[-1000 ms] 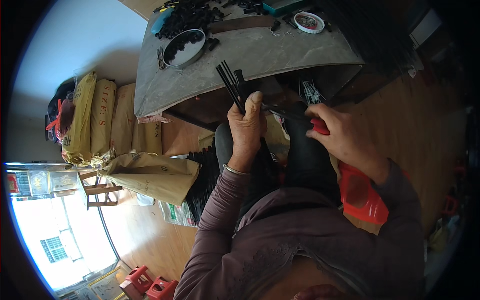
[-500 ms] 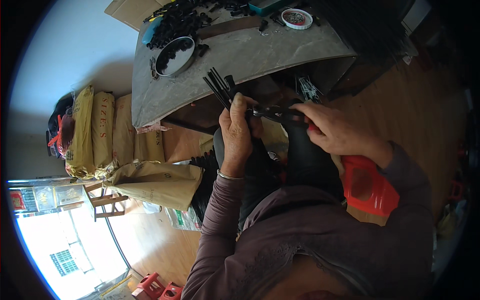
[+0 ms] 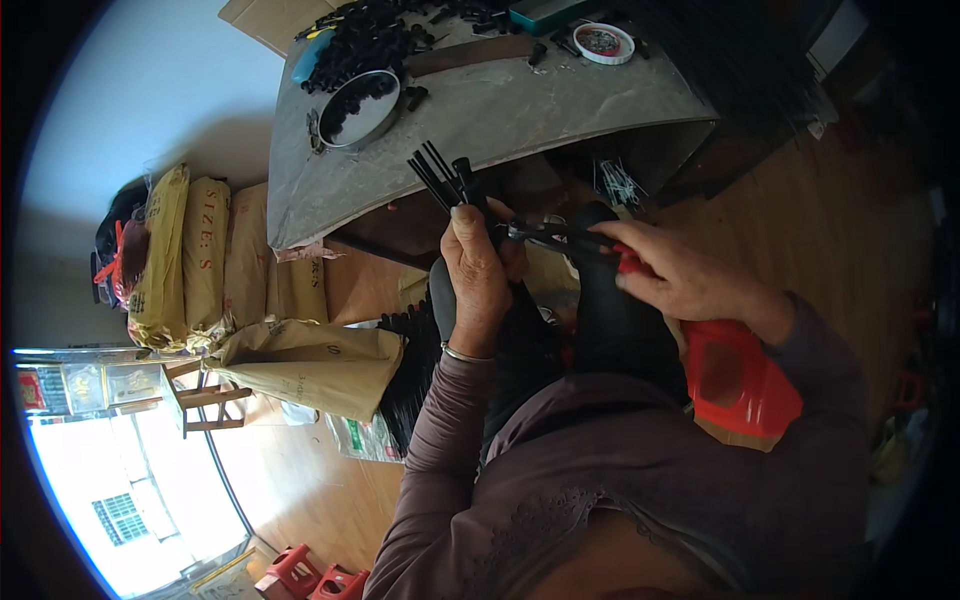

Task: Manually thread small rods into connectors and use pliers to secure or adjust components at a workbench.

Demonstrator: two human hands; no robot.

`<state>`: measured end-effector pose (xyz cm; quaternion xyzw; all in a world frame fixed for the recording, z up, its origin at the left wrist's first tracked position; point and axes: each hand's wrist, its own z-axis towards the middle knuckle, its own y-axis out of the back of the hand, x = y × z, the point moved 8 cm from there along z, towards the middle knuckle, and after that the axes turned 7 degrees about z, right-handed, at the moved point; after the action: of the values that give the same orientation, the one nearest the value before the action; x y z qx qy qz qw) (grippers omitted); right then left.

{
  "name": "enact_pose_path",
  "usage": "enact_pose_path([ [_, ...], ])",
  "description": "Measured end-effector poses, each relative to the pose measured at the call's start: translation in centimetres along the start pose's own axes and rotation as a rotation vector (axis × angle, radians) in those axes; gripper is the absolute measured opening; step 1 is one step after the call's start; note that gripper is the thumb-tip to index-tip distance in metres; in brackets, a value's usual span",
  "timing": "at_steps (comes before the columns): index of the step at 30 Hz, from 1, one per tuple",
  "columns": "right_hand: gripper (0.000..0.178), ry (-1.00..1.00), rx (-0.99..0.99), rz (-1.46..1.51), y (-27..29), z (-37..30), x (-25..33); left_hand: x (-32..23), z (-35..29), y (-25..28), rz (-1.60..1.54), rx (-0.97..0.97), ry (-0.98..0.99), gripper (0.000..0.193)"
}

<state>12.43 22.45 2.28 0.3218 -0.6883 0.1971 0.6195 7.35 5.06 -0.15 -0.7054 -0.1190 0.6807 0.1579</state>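
My left hand [image 3: 474, 268] is closed around several thin black rods [image 3: 431, 176], which stick up and lean left beyond the thumb. In the same grip is a thicker black piece [image 3: 463, 175] with a rounded end. My right hand [image 3: 690, 272] grips a pair of pliers [image 3: 560, 232] with red handles, and their jaws reach to the fingers of my left hand. What lies between the jaws is too small and dark to make out. Both hands are above my lap, just short of the table edge.
On the grey table [image 3: 500, 110] stand a round metal bowl [image 3: 360, 110] of black parts, a pile of black parts [image 3: 375, 45] and a white round dish [image 3: 604, 43]. Silvery rods [image 3: 617, 184] show underneath. Left are packed sacks [image 3: 205, 250]; a red plastic stool [image 3: 745, 375] is at my right.
My left thumb has come down a little, so more of the thick black piece shows. The pliers and my right hand have shifted slightly right and down. The whole view has moved a bit.
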Motion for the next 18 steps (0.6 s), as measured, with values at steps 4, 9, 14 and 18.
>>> enact_pose_path([
  [4, 0.031, -0.260, -0.041, 0.583, -1.6, -1.2, -0.5, -0.5, -0.2, 0.1, -0.004, 0.024, -0.011, 0.058],
  [9, 0.034, -0.271, 0.278, 1.008, -5.0, -1.7, -0.9, -0.4, -0.3, -0.2, 0.025, 0.048, -0.060, 0.056],
  [14, 0.030, -0.149, 0.003, -0.119, 0.0, -0.2, 0.7, -0.5, -0.4, 0.1, 0.058, -0.003, -0.072, 0.052],
  [18, 0.027, -0.038, -0.113, 0.229, 0.1, -0.8, 2.0, 0.0, -0.1, 0.6, -0.029, 0.027, -0.035, 0.047],
])
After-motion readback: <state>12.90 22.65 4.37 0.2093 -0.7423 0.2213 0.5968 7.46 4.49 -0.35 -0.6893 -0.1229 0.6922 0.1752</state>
